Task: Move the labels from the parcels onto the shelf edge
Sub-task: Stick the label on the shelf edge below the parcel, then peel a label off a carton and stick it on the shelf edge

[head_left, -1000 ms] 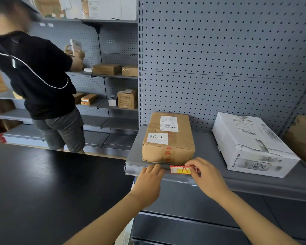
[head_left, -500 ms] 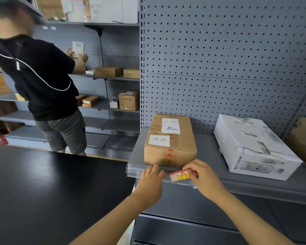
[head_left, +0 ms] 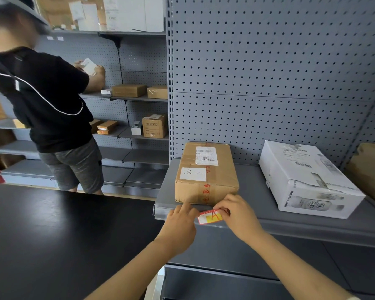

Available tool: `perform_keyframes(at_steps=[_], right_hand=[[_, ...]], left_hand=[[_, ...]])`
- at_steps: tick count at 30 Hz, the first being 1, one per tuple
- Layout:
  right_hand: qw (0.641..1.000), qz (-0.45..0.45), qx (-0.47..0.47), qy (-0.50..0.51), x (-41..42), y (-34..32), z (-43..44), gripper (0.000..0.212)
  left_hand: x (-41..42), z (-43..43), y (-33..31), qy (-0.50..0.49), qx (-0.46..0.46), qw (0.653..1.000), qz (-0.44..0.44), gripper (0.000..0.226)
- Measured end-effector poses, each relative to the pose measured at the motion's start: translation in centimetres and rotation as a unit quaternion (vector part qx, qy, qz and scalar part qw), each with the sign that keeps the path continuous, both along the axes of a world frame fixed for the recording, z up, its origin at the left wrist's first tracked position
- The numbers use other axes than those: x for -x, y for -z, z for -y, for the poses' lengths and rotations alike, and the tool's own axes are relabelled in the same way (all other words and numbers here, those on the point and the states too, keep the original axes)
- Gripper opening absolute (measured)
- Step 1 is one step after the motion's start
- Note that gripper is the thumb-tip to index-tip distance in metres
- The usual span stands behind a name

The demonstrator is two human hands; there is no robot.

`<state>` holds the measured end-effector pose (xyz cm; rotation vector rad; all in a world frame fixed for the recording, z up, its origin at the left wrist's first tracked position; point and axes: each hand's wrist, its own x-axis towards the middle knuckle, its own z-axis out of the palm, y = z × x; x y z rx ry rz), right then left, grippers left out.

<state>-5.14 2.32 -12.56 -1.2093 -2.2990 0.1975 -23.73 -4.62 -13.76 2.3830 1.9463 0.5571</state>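
Head cam: we had both hands at the shelf edge (head_left: 290, 226), approx 6 o'clock of the brown parcel (head_left: 206, 174). Right hand (head_left: 238, 215) pinched the right end of the red/yellow label (head_left: 210, 216), thumb and fingers closed on it. Label sat tilted against the front lip, left end lower, just below the parcel's front face. Left hand (head_left: 179, 226) rested on the lip at 9 o'clock of the label, fingers together and curled, fingertips (head_left: 187, 207) touching the edge beside the label's left end. White box (head_left: 305, 178) at 3 o'clock of the parcel, well apart. Another person (head_left: 50, 100) at 10 o'clock, handling a small white item at other shelves.
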Motion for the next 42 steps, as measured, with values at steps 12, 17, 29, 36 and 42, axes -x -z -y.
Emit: perform_keyframes(at_steps=[12, 17, 29, 36, 42], right_hand=[[0.997, 0.021, -0.051, 0.057, -2.4, -1.7, 0.8, 0.011], [0.991, -0.015, -0.03, 0.132, -6.4, -3.0, 1.8, 0.012], [0.963, -0.034, 0.002, 0.267, -21.8, -7.2, 5.5, 0.014], [0.959, 0.004, 0.005, 0.284, -32.4, -8.4, 8.5, 0.014], [0.961, 0.039, 0.014, 0.275, -41.6, -9.4, 9.6, 0.014]], left_hand=[[-4.0, -2.6, -3.1, 0.056, -0.025, 0.998, -0.026, 0.026], [-9.0, -4.4, -4.6, 0.138, -0.026, 0.99, -0.004, 0.031], [-23.5, -7.3, -8.9, 0.292, -0.036, 0.955, 0.043, 0.029], [-35.3, -6.3, -8.7, 0.353, -0.035, 0.934, 0.046, 0.021], [-44.2, -6.0, -10.2, 0.353, -0.036, 0.934, 0.051, 0.02]])
